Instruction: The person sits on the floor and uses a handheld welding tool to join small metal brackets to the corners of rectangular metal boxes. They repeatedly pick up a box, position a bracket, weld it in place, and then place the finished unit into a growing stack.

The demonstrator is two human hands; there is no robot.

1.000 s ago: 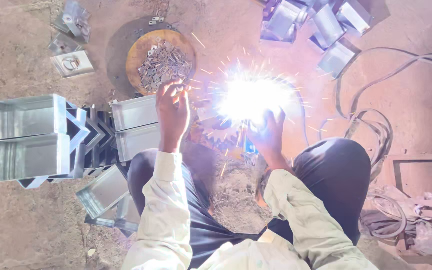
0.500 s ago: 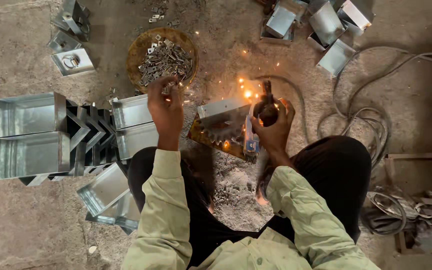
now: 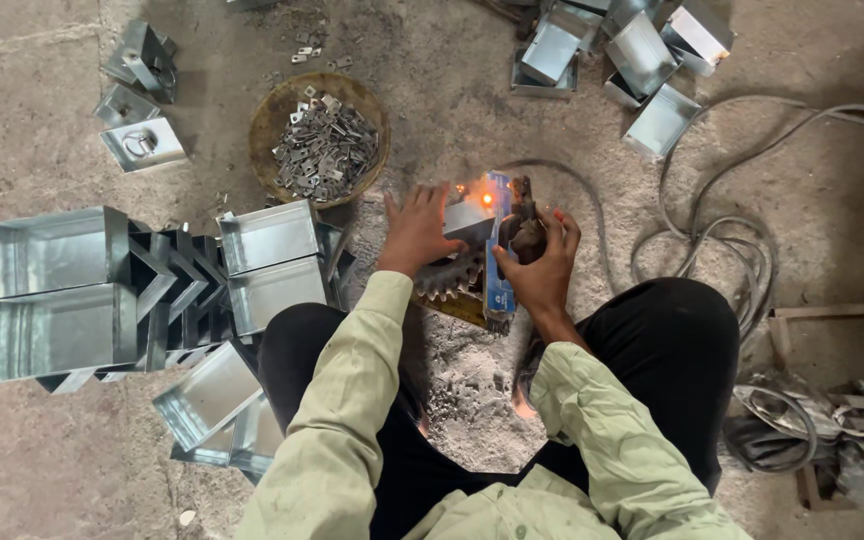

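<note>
My left hand (image 3: 417,232) lies flat with fingers spread on a shiny sheet-metal box (image 3: 471,218) standing on the floor in front of me. A small orange glowing spot (image 3: 486,199) shows on the box's upper edge. My right hand (image 3: 542,262) grips a dark welding electrode holder (image 3: 524,226) right beside that spot. A toothed gear-like metal part (image 3: 449,274) lies under the box, below my left palm.
A round basket (image 3: 270,122) of small metal pieces sits beyond my left hand. Stacks of galvanized boxes (image 3: 57,290) stand at the left, more boxes (image 3: 652,60) at the top right. Grey cables (image 3: 742,240) coil at the right. Ash (image 3: 472,400) lies between my knees.
The bright welding flash has died down to a small glow. My left hand came down from in front of the basket onto the box. The right hand stays at the holder.
</note>
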